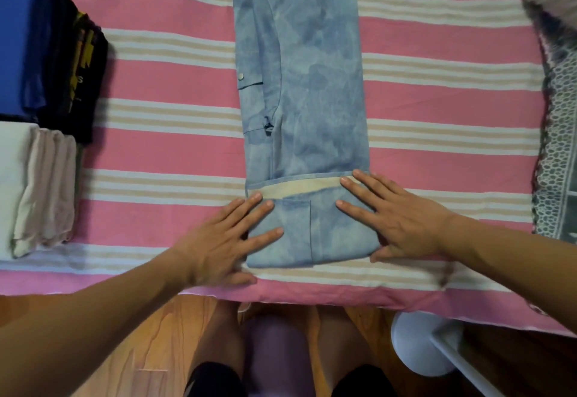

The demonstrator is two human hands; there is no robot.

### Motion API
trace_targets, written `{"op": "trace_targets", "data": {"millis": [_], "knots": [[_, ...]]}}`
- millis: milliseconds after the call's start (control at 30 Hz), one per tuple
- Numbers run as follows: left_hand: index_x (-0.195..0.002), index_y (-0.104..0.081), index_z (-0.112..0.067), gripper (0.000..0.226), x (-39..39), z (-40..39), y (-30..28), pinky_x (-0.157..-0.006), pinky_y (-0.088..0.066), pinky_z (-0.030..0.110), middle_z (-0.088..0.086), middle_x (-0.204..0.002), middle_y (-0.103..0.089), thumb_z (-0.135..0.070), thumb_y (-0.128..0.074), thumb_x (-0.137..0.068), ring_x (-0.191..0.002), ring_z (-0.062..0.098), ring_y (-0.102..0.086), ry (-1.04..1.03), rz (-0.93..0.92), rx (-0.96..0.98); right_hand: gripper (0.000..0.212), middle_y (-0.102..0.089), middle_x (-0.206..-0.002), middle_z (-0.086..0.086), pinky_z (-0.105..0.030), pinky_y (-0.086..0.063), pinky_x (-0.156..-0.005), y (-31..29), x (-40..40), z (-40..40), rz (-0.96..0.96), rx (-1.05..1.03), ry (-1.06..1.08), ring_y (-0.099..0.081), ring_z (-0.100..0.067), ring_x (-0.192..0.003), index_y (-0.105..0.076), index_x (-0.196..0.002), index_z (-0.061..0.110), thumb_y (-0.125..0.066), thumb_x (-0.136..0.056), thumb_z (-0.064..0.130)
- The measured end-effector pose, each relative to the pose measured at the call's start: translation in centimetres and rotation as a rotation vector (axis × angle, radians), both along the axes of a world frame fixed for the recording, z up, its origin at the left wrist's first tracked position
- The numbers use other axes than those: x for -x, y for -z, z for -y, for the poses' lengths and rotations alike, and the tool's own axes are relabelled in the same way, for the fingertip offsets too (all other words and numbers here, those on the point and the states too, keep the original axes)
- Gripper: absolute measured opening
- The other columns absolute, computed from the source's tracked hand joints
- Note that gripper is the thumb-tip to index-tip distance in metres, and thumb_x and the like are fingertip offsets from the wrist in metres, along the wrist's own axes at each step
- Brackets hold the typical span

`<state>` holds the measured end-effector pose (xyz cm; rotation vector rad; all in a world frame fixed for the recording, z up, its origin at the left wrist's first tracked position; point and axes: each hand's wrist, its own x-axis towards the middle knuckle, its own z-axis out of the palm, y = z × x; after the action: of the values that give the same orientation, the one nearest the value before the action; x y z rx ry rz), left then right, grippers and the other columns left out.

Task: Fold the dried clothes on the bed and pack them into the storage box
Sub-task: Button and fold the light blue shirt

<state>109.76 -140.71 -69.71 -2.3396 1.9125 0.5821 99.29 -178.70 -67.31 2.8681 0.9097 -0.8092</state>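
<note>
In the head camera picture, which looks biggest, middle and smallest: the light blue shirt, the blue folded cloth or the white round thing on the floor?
1. light blue shirt, the biggest by far.
2. blue folded cloth, though the picture's edge cuts it off.
3. white round thing, smallest, yet it lies lower, on the floor, so this is unsure.

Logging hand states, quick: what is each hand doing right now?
Left hand: open, fingers flat on the blue shirt.
Right hand: open, fingers flat on its folded end; no grip.
</note>
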Motion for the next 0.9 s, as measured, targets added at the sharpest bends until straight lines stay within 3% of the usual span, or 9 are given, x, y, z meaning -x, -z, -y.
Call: {"op": "trace_targets", "data": {"millis": [100,233,533,667,767,900], "knots": [[-0.161,-0.023,-0.025,0.095,0.0,0.0,0.4,-0.122,-0.022,0.057,0.026,-0.166,-0.008,-0.075,-0.05,-0.086,-0.155,0.041,-0.005,-0.036,-0.014,0.034,0.117,0.007,-0.165,-0.022,-0.053,-0.002,-0.122,0.1,-0.4,0.5,-0.041,-0.011,-0.031,0.008,-0.041,-0.152,0.0,-0.161,0.021,-0.049,-0.077,0.084],[-0.16,-0.027,-0.024,0.091,-1.0,0.1,0.5,-0.121,-0.021,0.059,0.019,-0.167,-0.015,-0.075,-0.049,-0.088,-0.155,0.038,-0.013,-0.078,0.025,0.099,0.09,-0.003,-0.167,-0.018,-0.052,-0.016,-0.123,0.2,-0.4,1.1,-0.007,-0.122,0.027,0.001,-0.035,-0.154,-0.007,-0.161,0.016,-0.046,-0.092,0.058],[-0.159,-0.029,-0.028,0.097,-2.0,1.3,0.5,-0.12,-0.017,0.063,0.03,-0.165,-0.008,-0.074,-0.057,-0.079,-0.153,0.048,-0.004,-0.022,-0.024,0.066,0.066,-0.023,-0.164,-0.013,-0.047,-0.025,-0.122,1.9,0.2,0.2,0.046,-0.245,0.23,-0.019,-0.028,-0.153,-0.026,-0.157,0.007,-0.04,-0.098,0.034],[-0.159,-0.029,-0.021,0.094,-2.2,1.2,0.4,-0.12,-0.021,0.063,0.031,-0.164,-0.008,-0.062,-0.063,-0.082,-0.153,0.047,-0.006,-0.044,-0.06,0.106,0.065,-0.035,-0.159,-0.01,-0.041,-0.025,-0.122,1.7,0.1,-0.7,0.083,-0.327,0.353,-0.032,-0.027,-0.148,-0.038,-0.153,0.009,-0.04,-0.089,-0.003],[-0.157,-0.026,-0.015,0.081,-2.6,0.9,1.0,-0.117,-0.031,0.057,0.026,-0.164,-0.02,-0.036,-0.064,-0.089,-0.153,0.039,-0.02,-0.115,-0.122,0.244,0.071,-0.04,-0.156,-0.008,-0.032,-0.019,-0.124,1.4,0.1,-1.1,0.06,-0.424,0.469,-0.034,-0.024,-0.147,-0.043,-0.15,0.009,-0.024,-0.083,-0.004],[-0.159,-0.03,-0.021,0.076,-3.4,1.6,1.2,-0.113,-0.036,0.046,0.013,-0.164,-0.03,-0.049,-0.053,-0.092,-0.149,0.031,-0.033,-0.178,-0.126,0.216,0.062,-0.039,-0.157,-0.007,-0.032,-0.023,-0.122,0.7,-0.3,0.0,0.017,-0.439,0.475,-0.036,-0.024,-0.146,-0.042,-0.151,0.011,-0.044,-0.091,-0.004]]}}
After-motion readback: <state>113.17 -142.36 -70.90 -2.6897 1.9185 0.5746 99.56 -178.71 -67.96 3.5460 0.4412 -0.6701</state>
